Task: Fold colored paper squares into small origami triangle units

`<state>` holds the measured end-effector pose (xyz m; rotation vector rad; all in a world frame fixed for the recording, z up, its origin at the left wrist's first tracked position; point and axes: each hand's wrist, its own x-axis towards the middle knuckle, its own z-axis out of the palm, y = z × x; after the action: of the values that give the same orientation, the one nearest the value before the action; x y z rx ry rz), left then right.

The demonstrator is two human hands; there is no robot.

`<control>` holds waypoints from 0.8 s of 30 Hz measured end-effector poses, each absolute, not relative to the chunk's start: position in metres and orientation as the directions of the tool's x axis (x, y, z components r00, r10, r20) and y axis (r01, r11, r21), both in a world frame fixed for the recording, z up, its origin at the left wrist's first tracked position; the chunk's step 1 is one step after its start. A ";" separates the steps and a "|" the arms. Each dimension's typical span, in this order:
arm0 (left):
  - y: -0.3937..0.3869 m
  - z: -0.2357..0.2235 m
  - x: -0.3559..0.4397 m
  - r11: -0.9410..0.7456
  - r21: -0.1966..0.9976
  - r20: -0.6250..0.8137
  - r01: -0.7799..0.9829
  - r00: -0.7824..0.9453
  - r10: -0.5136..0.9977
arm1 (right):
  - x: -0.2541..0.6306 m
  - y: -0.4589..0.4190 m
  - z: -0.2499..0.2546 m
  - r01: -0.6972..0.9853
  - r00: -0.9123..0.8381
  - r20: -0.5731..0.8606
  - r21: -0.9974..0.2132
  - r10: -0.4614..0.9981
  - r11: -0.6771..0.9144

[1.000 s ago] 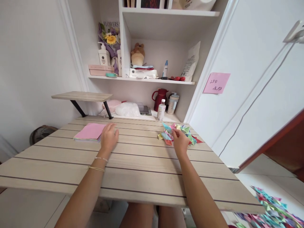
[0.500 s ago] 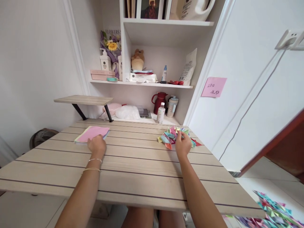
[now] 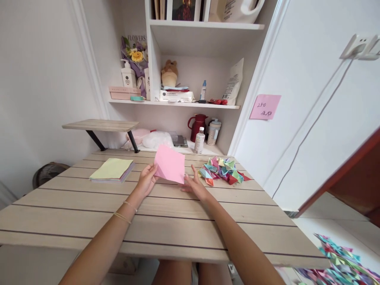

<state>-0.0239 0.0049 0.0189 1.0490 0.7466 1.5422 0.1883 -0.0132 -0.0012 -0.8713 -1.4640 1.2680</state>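
Head view: plain, squarish pink paper (image 3: 170, 164)

Left hand (image 3: 147, 178), right hand (image 3: 195, 185) and both forearms (image 3: 101, 235): bare. Left wrist (image 3: 136, 196) carries two thin bracelets: one pale band (image 3: 130, 206) and, nearer the elbow, one yellowish band (image 3: 122, 217). Thighs (image 3: 175, 273): bare.

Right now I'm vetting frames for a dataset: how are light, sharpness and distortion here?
Head view: wide-angle stretch, the table flaring toward the lower corners; head view: soft light, no harsh glare on the pink sheet; head view: "250" legible on the note, but the floor pile looks smeared.
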 end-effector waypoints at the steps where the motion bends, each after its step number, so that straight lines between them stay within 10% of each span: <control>1: 0.004 0.016 -0.022 -0.188 0.893 0.213 -0.408 0.016 0.977 | 0.188 -0.012 -0.003 -0.135 -0.308 0.176 -0.981 0.935 0.140; 11: 0.005 0.002 -0.022 -0.080 0.994 0.092 -0.070 0.192 0.977 | 0.206 -0.001 -0.002 -0.165 -0.182 0.260 -0.959 0.948 0.231; 24: 0.007 -0.001 -0.021 0.073 0.934 -0.006 -0.350 0.189 0.982 | 0.211 0.001 0.000 -0.243 -0.238 0.291 -0.942 0.927 0.233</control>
<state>-0.0210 0.0072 -0.0009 0.9943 0.8294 1.1955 0.2108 0.0007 0.0003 -0.7124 -1.3563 1.2881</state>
